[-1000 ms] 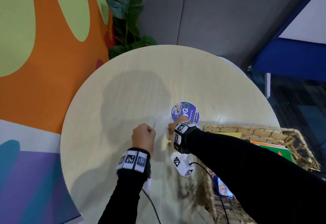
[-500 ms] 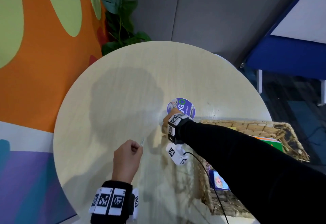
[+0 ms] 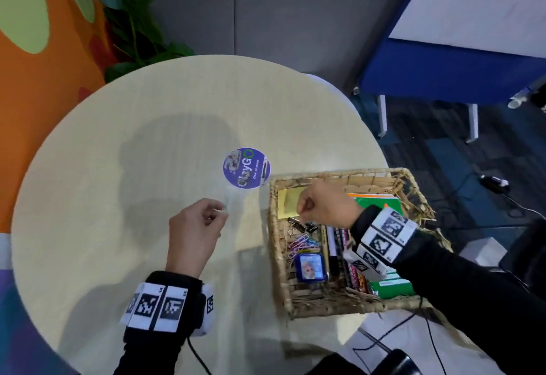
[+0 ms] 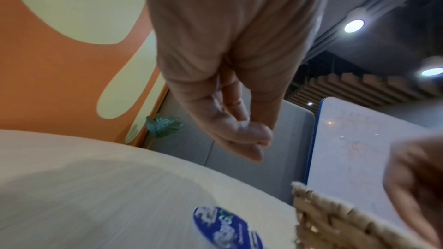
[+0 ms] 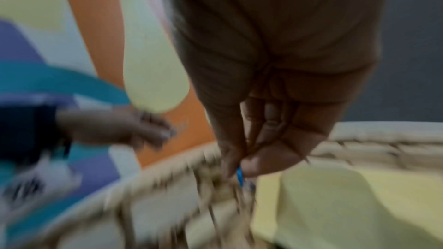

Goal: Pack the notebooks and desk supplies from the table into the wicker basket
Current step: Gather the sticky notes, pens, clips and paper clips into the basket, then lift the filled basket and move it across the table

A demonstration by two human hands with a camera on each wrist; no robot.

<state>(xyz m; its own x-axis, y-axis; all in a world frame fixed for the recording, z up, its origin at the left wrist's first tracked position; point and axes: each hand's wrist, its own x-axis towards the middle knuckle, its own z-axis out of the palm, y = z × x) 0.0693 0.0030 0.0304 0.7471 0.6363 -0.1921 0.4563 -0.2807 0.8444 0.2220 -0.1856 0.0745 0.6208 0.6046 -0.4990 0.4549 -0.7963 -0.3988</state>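
The wicker basket (image 3: 276, 259) stands at the table's right edge and holds a yellow note pad (image 3: 288, 201), black binder clips (image 3: 301, 225), coloured paper clips (image 3: 301, 243), a blue tin (image 3: 308, 266), pens (image 3: 328, 246) and notebooks (image 3: 381, 201). My right hand (image 3: 300, 212) hovers over the basket's far left corner. It pinches a small blue paper clip (image 5: 239, 175) above the yellow note pad (image 5: 347, 205). My left hand (image 3: 223, 212) hangs over the table left of the basket, pinching a small thin pale item (image 3: 226, 204) too small to name; its fingertips (image 4: 256, 139) are pressed together.
A round purple sticker (image 3: 246, 167) lies flat on the round pale table (image 3: 118, 197), just beyond the basket's far left corner (image 4: 335, 221). A leafy plant (image 3: 133, 20) and an orange wall stand behind. Blue furniture and cables are on the floor at the right.
My right hand left the table beside the purple sticker and swung right over the basket. My left hand drew back from it and still pinches its thin item.
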